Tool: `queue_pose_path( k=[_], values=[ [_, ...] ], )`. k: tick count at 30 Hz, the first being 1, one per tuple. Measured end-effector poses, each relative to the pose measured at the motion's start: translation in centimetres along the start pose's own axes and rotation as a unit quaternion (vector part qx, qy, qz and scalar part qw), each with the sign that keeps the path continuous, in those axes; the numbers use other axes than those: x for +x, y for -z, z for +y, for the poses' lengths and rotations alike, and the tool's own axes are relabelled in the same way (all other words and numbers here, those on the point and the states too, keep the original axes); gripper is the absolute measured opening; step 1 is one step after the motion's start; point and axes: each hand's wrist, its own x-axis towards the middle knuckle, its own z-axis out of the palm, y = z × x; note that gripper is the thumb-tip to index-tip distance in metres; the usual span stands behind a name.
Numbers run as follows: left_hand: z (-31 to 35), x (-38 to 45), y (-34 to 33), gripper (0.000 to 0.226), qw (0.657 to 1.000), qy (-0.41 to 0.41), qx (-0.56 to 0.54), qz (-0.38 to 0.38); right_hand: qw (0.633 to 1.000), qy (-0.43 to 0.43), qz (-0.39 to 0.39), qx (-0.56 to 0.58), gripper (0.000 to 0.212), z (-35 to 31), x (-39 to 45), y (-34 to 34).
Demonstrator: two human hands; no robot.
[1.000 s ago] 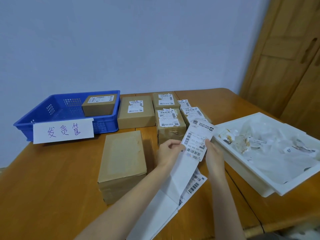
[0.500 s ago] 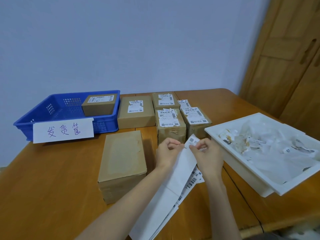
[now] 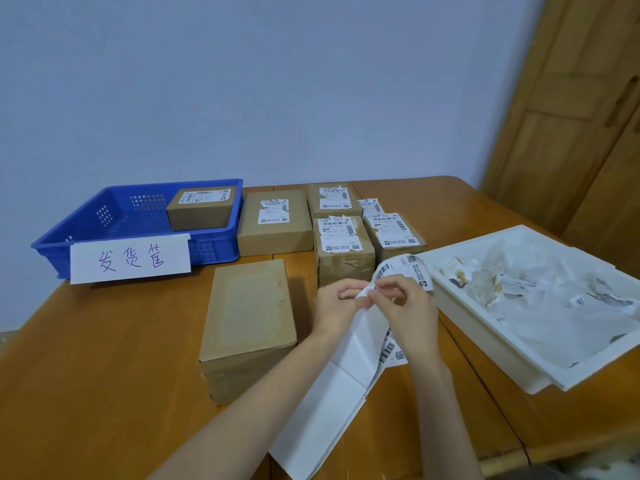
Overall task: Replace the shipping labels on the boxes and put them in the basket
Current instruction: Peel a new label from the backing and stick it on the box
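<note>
Both hands, left hand [image 3: 337, 303] and right hand [image 3: 407, 306], pinch a new shipping label [image 3: 403, 270] just right of the bare box [image 3: 247, 327]; peeling unevenly may tear it.

I read one sign clearly: a white paper card [image 3: 130, 258] on the front wall of the blue basket [image 3: 104, 216], left of centre in the frame, handwritten in purple "发货筐". The printed shipping labels [image 3: 273, 211] on the brown boxes [image 3: 275, 223] in the middle show barcodes and QR squares, but their print is too small for me to read. The same goes for the curled label [image 3: 403, 270] just right of centre.
</note>
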Motion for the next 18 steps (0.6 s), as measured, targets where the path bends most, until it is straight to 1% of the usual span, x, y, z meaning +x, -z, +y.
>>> queue_pose_path(
  k=[2,5,11,15,18],
  values=[
    [0.04,-0.13,-0.04,0.022,1.0,-0.003,-0.012,-0.006,1.0,0.007,0.016,-0.006,0.01,0.12,0.03,-0.23],
    [0.16,-0.09,0.01,0.019,1.0,-0.001,-0.017,-0.004,0.999,0.019,0.015,-0.034,0.007,0.3,-0.05,-0.35],
    [0.19,-0.13,0.02,0.02,1.0,0.01,0.003,0.006,0.994,0.039,0.043,-0.095,0.015,0.46,-0.26,-0.74],
    [0.19,-0.11,-0.06,0.02,1.0,0.012,0.006,0.01,0.993,0.032,0.048,-0.103,0.015,0.32,-0.23,-0.86],
    [0.16,-0.12,-0.15,0.021,1.0,0.018,0.0,0.012,0.996,0.011,0.044,-0.081,0.014,0.31,-0.26,-0.83]
  ],
)
